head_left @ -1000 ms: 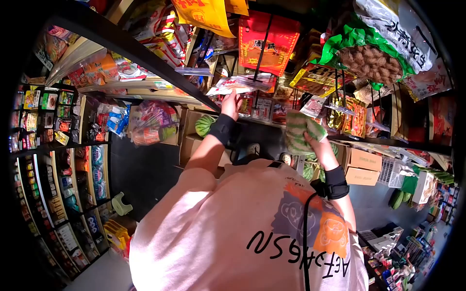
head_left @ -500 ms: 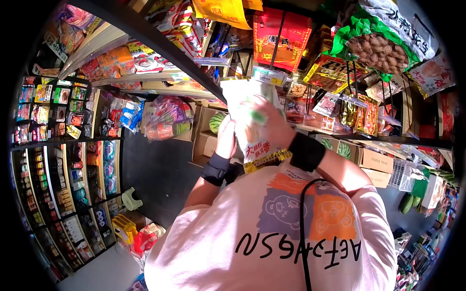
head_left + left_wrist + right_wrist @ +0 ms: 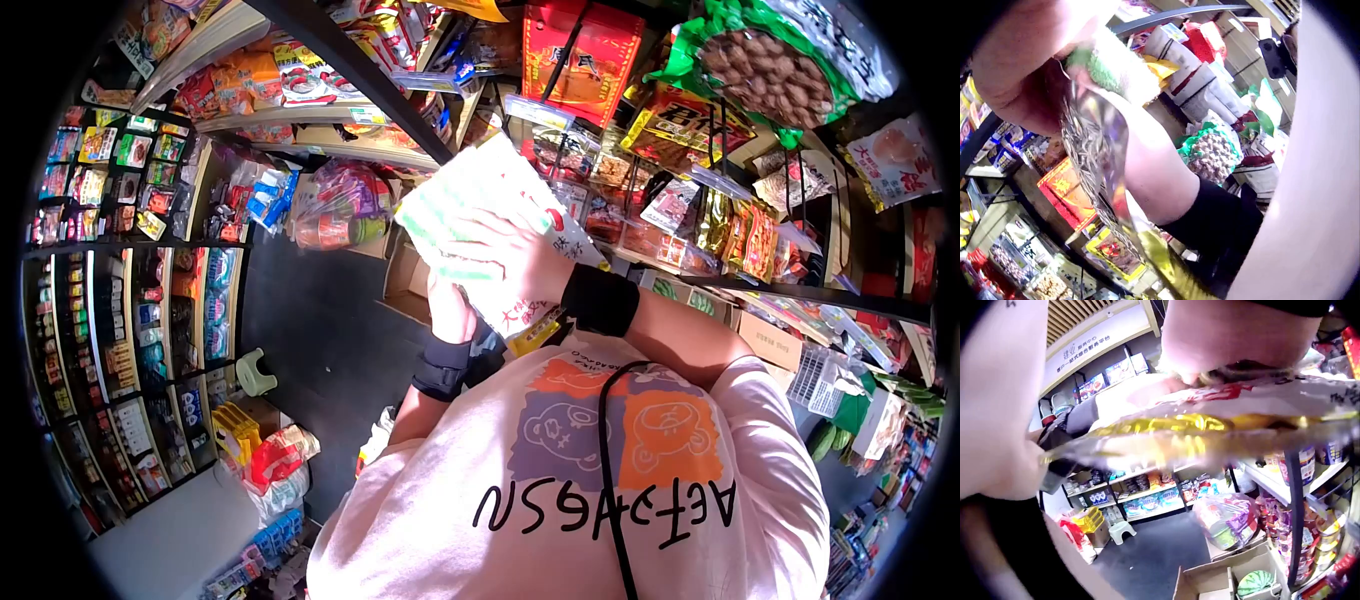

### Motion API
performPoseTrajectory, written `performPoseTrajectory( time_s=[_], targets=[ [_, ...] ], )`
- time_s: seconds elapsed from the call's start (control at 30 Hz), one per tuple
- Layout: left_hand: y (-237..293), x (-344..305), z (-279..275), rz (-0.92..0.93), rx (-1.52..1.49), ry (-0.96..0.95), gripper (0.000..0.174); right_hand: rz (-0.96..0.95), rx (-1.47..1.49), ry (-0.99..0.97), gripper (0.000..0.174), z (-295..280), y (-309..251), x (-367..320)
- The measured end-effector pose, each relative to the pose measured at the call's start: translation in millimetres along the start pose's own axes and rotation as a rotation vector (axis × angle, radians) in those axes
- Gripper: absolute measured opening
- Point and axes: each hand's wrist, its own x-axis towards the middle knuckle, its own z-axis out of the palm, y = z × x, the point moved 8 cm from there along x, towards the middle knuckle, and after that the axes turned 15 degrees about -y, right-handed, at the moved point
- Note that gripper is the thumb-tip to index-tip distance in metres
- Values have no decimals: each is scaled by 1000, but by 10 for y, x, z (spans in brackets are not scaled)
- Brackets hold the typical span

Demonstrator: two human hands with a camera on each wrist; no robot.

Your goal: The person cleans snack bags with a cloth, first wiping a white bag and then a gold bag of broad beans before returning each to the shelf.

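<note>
A white snack packet [image 3: 522, 312] with red lettering and a yellow end is held at chest height in the head view. My left hand [image 3: 452, 310] grips its left side from beneath; most of those fingers are hidden. Flat on the packet's face lies a green-and-white cloth [image 3: 438, 218], under the extended fingers of my right hand [image 3: 520, 258]. In the left wrist view, the packet [image 3: 1100, 150] appears edge-on beside my left hand [image 3: 1022, 62]. The right wrist view shows my right hand [image 3: 1238, 337] above the packet [image 3: 1247, 403].
Hanging red packets [image 3: 578, 65] and a green-edged bag of nuts [image 3: 765, 75] are beyond the hands. A dark shelf edge [image 3: 350, 75] runs diagonally at upper left. Below stand a cardboard box [image 3: 405, 280] and a small stool [image 3: 256, 372].
My left hand has brought the packet from the rack towards my chest. My right hand has moved left with the cloth onto it. The packet has since tilted, and the head view has shifted.
</note>
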Motion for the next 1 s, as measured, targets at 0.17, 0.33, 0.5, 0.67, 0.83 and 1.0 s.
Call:
performPoseTrajectory(
  time_s=[0.17, 0.33, 0.5, 0.67, 0.83, 1.0],
  targets=[
    [379, -442, 272, 346, 256, 146, 42, 97, 553, 113, 57, -356, 137, -294],
    [713, -936, 812, 512, 112, 157, 63, 84, 184, -13, 62, -222, -58, -642],
    [1085, -1515, 990, 773, 472, 431, 58, 119, 496, 25, 50, -437, -253, -1007],
    [1270, -1815, 1573, 917, 84, 238, 58, 354, 1717, -48, 36, -356, 72, -1521],
    [1135, -1467, 2114, 807, 226, -124, 53, 255, 1952, -49, 45, -816, -206, -1898],
    [734, -1048, 2828, 628, 460, -243, 48, 203, 1805, 53, 60, -1585, -533, -2645]
  ],
)
